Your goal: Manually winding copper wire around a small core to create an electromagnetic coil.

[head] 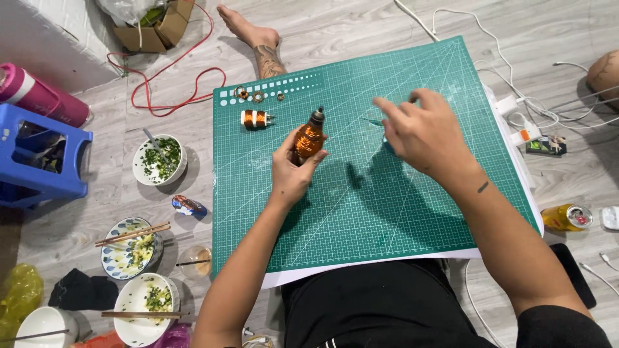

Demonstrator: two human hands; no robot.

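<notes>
My left hand [291, 169] grips a copper-wire spool [309, 137] with a dark tip, held upright over the green cutting mat [361, 212]. My right hand [420, 132] hovers to the right of it, fingers spread and partly curled, with a thin wire seeming to run between its fingertips; I cannot tell whether it pinches the wire. A second small copper coil [256, 118] lies on the mat at the upper left, with three small rings [257, 96] beyond it.
Bowls with chopsticks and herbs [159, 160] sit on the floor at left, beside a blue stool [40, 158] and a pink bottle [39, 95]. Red cable [171, 80] and a cardboard box lie beyond. White cables, a plug [523, 134] and a can [567, 217] are at right. Another person's foot [248, 29] rests above the mat.
</notes>
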